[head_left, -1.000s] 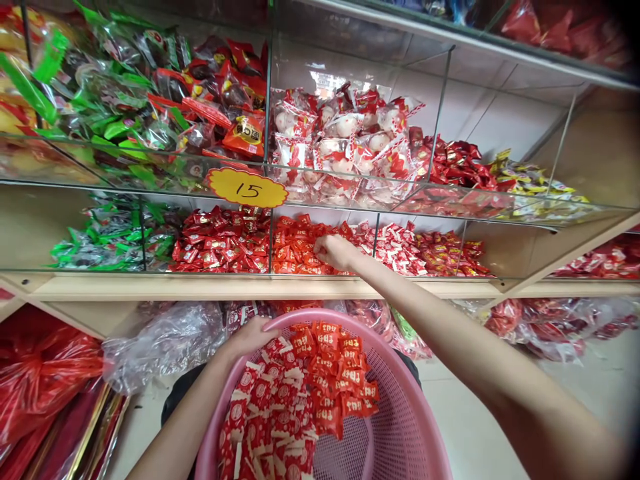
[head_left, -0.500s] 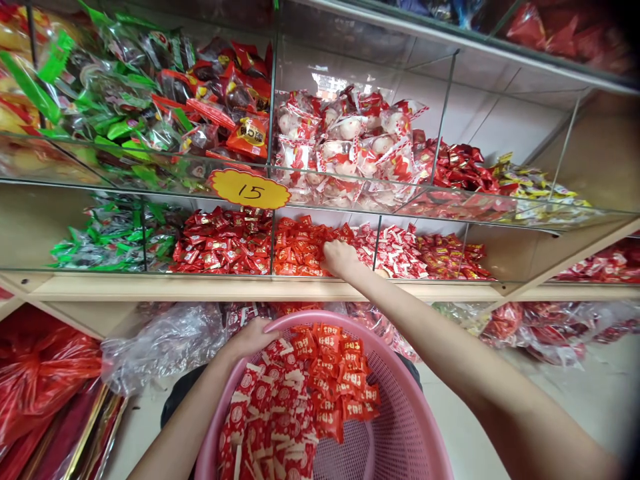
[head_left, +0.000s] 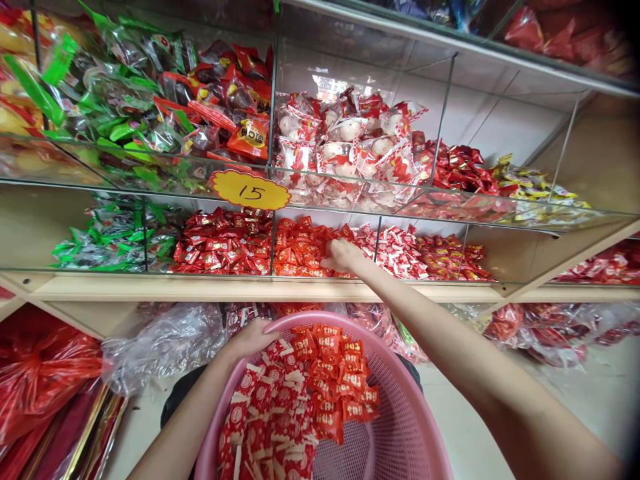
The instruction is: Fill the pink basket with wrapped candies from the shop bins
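- While the left hand grips the far-left rim of the pink basket in the head view, its fingers are closed over that edge.
- Beyond the basket, the right hand reaches into the lower shelf, at the orange-red packets; its fingers are curled, but how far they are open and whether they hold a packet cannot be told.
- Inside the basket, red-and-white packets fill the left side, touching orange packets toward the far middle.
- Above the basket, beyond its rim, a yellow tag reads "15".
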`<move>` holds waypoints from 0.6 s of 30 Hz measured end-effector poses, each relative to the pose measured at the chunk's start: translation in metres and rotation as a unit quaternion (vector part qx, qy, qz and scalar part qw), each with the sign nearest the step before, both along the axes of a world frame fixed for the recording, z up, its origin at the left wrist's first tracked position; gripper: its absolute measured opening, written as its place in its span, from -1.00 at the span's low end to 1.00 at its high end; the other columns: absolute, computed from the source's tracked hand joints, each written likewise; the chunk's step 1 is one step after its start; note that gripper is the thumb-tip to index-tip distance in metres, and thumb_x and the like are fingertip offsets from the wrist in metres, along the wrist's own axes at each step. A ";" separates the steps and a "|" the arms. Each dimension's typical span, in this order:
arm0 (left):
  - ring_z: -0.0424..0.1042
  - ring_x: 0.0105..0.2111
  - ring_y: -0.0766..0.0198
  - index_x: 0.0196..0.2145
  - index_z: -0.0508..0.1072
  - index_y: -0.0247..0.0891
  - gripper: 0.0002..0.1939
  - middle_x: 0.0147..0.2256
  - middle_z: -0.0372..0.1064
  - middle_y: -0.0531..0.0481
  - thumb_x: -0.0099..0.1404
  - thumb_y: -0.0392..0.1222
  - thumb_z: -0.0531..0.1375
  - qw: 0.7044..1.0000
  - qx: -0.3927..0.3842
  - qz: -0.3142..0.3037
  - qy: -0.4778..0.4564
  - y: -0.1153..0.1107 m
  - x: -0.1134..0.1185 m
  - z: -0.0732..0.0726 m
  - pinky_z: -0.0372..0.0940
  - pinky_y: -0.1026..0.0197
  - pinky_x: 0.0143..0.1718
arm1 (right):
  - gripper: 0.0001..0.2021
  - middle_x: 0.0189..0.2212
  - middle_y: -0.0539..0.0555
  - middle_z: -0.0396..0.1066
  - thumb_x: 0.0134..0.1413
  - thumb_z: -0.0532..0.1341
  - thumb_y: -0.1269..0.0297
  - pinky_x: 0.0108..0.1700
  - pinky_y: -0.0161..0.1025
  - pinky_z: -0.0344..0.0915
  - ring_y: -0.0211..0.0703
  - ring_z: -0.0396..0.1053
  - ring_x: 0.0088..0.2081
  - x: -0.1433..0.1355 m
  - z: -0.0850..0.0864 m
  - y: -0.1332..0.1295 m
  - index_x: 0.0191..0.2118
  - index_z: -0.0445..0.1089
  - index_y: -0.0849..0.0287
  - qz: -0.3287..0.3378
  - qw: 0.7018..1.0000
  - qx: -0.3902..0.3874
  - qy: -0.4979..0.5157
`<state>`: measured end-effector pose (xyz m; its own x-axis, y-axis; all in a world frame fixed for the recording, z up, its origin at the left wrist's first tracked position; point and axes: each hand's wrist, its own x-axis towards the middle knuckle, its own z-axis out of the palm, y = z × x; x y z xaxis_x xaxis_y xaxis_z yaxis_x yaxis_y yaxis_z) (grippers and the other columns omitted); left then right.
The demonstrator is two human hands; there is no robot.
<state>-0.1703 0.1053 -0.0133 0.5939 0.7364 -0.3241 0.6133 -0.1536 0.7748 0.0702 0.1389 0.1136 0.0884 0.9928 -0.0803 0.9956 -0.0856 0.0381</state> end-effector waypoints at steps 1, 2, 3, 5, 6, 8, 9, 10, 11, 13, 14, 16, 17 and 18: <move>0.05 -0.67 0.42 -0.54 0.35 -0.31 -0.72 -0.68 0.09 0.15 0.00 -0.02 0.04 1.000 -0.001 0.001 0.001 0.000 0.000 0.000 -0.07 0.36 -0.65 | -0.63 -0.21 0.24 0.32 -0.12 0.13 0.11 -0.26 -0.26 0.19 -0.06 0.28 -0.18 0.003 0.002 0.000 -0.22 0.32 0.29 0.003 1.000 0.008 0.011; 0.05 -0.67 0.42 -0.54 0.35 -0.32 -0.72 -0.67 0.09 0.15 0.00 -0.02 0.04 1.000 -0.002 0.000 0.002 0.000 0.000 0.001 -0.08 0.36 -0.65 | -0.65 -0.26 0.21 0.34 -0.13 0.13 0.11 -0.30 -0.30 0.18 -0.10 0.30 -0.24 0.006 0.004 0.000 -0.26 0.33 0.29 0.013 0.999 0.016 0.027; 0.05 -0.67 0.42 -0.53 0.35 -0.32 -0.72 -0.67 0.08 0.15 0.00 -0.02 0.04 1.000 -0.003 0.000 0.004 -0.001 0.000 0.001 -0.08 0.36 -0.65 | -0.67 -0.31 0.17 0.36 -0.12 0.11 0.13 -0.34 -0.33 0.17 -0.16 0.30 -0.29 0.009 0.005 0.001 -0.29 0.34 0.29 0.033 0.998 0.024 0.047; 0.05 -0.67 0.42 -0.53 0.34 -0.32 -0.72 -0.68 0.08 0.15 0.01 -0.02 0.04 1.000 -0.001 0.000 0.008 -0.001 0.000 0.002 -0.08 0.36 -0.65 | -0.73 -0.40 0.08 0.37 -0.10 0.09 0.18 -0.38 -0.39 0.13 -0.26 0.29 -0.38 0.013 0.006 0.002 -0.33 0.35 0.28 0.092 0.991 0.041 0.088; 0.05 -0.67 0.42 -0.54 0.34 -0.32 -0.72 -0.68 0.08 0.16 0.01 -0.02 0.04 1.000 0.001 -0.001 0.009 -0.001 0.000 0.002 -0.08 0.36 -0.65 | -0.75 -0.42 0.05 0.37 -0.10 0.09 0.22 -0.38 -0.41 0.11 -0.30 0.27 -0.40 0.014 0.005 0.003 -0.33 0.35 0.27 0.124 0.986 0.049 0.102; 0.05 -0.67 0.42 -0.56 0.33 -0.31 -0.72 -0.68 0.08 0.16 0.00 -0.02 0.04 1.000 0.006 -0.001 0.007 -0.001 0.000 0.000 -0.08 0.36 -0.65 | -0.78 -0.41 0.03 0.37 -0.12 0.10 0.27 -0.38 -0.43 0.09 -0.32 0.25 -0.40 0.012 -0.001 0.006 -0.32 0.34 0.26 0.176 0.976 0.062 0.112; 0.05 -0.67 0.42 -0.56 0.33 -0.31 -0.72 -0.68 0.08 0.16 0.00 -0.02 0.04 1.000 0.007 -0.001 0.003 0.000 0.000 -0.001 -0.08 0.36 -0.65 | -0.77 -0.40 0.03 0.37 -0.13 0.12 0.27 -0.37 -0.43 0.08 -0.32 0.24 -0.40 0.010 -0.004 0.008 -0.31 0.34 0.26 0.190 0.974 0.062 0.108; 0.05 -0.67 0.42 -0.56 0.33 -0.31 -0.72 -0.68 0.08 0.16 0.01 -0.02 0.04 1.000 0.008 -0.002 -0.001 0.001 0.000 -0.002 -0.08 0.36 -0.64 | -0.77 -0.39 0.05 0.37 -0.14 0.13 0.27 -0.37 -0.43 0.08 -0.32 0.24 -0.39 0.008 -0.008 0.010 -0.30 0.34 0.25 0.196 0.974 0.057 0.100; 0.06 -0.67 0.42 -0.56 0.34 -0.31 -0.71 -0.68 0.08 0.16 0.01 -0.01 0.04 1.000 0.008 -0.002 -0.003 0.001 0.000 -0.004 -0.07 0.36 -0.64 | -0.75 -0.37 0.06 0.37 -0.14 0.14 0.26 -0.37 -0.42 0.07 -0.32 0.23 -0.39 0.006 -0.012 0.012 -0.28 0.34 0.25 0.198 0.975 0.048 0.093; 0.06 -0.67 0.42 -0.53 0.35 -0.32 -0.70 -0.68 0.09 0.15 0.01 0.00 0.03 1.000 0.001 -0.003 -0.003 0.003 -0.001 -0.007 -0.07 0.37 -0.64 | -0.72 -0.37 0.07 0.37 -0.13 0.16 0.22 -0.39 -0.42 0.06 -0.31 0.23 -0.40 0.002 -0.017 0.015 -0.26 0.35 0.25 0.192 0.978 0.029 0.080; 0.07 -0.67 0.41 -0.52 0.36 -0.32 -0.70 -0.68 0.10 0.15 0.01 0.00 0.03 1.000 -0.001 -0.003 -0.002 0.003 -0.001 -0.008 -0.06 0.37 -0.64 | -0.72 -0.38 0.07 0.37 -0.13 0.16 0.20 -0.40 -0.42 0.05 -0.31 0.22 -0.40 0.001 -0.018 0.016 -0.25 0.35 0.25 0.190 0.979 0.022 0.077; 0.07 -0.67 0.41 -0.51 0.37 -0.32 -0.69 -0.68 0.10 0.15 0.01 0.00 0.03 1.000 -0.001 -0.005 0.001 0.004 -0.002 -0.010 -0.06 0.37 -0.64 | -0.72 -0.42 0.06 0.37 -0.12 0.17 0.18 -0.42 -0.42 0.04 -0.32 0.21 -0.43 -0.001 -0.018 0.018 -0.27 0.36 0.25 0.190 0.979 0.014 0.073; 0.07 -0.67 0.41 -0.51 0.37 -0.32 -0.69 -0.67 0.10 0.15 0.01 0.00 0.03 1.000 0.000 -0.005 0.002 0.004 -0.002 -0.010 -0.06 0.37 -0.64 | -0.72 -0.45 0.04 0.36 -0.11 0.18 0.17 -0.43 -0.43 0.03 -0.33 0.20 -0.45 -0.001 -0.017 0.019 -0.28 0.37 0.26 0.190 0.979 0.012 0.072; 0.07 -0.66 0.41 -0.50 0.38 -0.32 -0.69 -0.67 0.10 0.15 0.02 0.00 0.03 1.000 0.003 -0.006 0.002 0.004 -0.002 -0.010 -0.06 0.37 -0.64 | -0.73 -0.47 0.03 0.36 -0.11 0.18 0.16 -0.45 -0.43 0.03 -0.34 0.18 -0.46 -0.002 -0.016 0.019 -0.31 0.37 0.27 0.189 0.979 0.009 0.072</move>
<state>-0.1721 0.1097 -0.0231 0.6011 0.7318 -0.3213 0.6141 -0.1657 0.7716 0.0684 0.1577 0.0976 -0.2968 0.9538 -0.0465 0.9512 0.2910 -0.1022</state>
